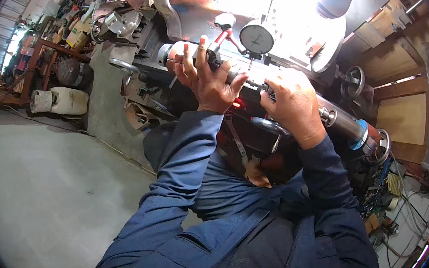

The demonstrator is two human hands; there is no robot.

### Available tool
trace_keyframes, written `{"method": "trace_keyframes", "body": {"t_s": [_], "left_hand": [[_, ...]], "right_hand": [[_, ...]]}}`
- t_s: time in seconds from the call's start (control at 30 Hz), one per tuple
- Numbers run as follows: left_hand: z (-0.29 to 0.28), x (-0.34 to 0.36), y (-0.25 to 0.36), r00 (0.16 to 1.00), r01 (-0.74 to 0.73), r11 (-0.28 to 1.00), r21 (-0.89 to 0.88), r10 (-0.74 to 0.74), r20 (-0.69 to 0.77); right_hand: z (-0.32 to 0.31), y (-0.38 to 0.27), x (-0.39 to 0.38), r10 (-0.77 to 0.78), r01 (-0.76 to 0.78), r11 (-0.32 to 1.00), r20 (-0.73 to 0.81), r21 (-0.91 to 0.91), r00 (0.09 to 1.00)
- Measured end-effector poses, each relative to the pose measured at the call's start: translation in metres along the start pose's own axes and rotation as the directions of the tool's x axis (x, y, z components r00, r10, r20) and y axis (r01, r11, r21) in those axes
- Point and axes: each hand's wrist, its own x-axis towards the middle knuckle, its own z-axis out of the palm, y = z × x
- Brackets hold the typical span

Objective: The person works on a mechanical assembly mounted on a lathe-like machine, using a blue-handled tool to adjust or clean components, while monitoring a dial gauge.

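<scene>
A round dial indicator [257, 38] with a pale face stands upright over a shiny metal shaft [255, 80] on a large machine, its stem reaching down to the shaft. A red jointed holder arm [226, 36] reaches toward it from the left. My left hand [212, 83] is open, fingers spread upward, in front of the shaft's left part and below the indicator; its fingers hide what lies behind them. At the shaft's right part my right hand [293, 101] is closed, thumb and fingers bent around it. Glare washes out part of the metal there.
Handwheels stick out at the machine's left [123, 64], front [270, 125] and right end [382, 147]. A wrench-like metal tool [236, 138] lies below my hands. Parts clutter the far left floor, near a white container [69, 101]. Cables [406, 209] hang at the right.
</scene>
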Motion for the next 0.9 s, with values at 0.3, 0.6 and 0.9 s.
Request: {"method": "trace_keyframes", "body": {"t_s": [0.3, 0.6, 0.9], "left_hand": [[-0.035, 0.034, -0.110, 0.874, 0.479, 0.712, -0.514, -0.442, 0.202], [-0.018, 0.035, -0.186, 0.497, 0.850, 0.385, -0.360, -0.359, 0.790], [0.003, 0.030, -0.145, 0.573, 0.568, -0.549, -0.614, -0.271, 0.773]], "right_hand": [[-0.003, -0.002, -0.001, 0.018, -0.019, 0.999, 0.022, 0.037, 1.000], [-0.083, 0.018, -0.047, 0.059, 0.000, 0.973, -0.251, 0.230, 0.966], [-0.120, 0.212, -0.223, 0.738, -0.662, 0.674, -0.241, 0.329, 0.631]]}}
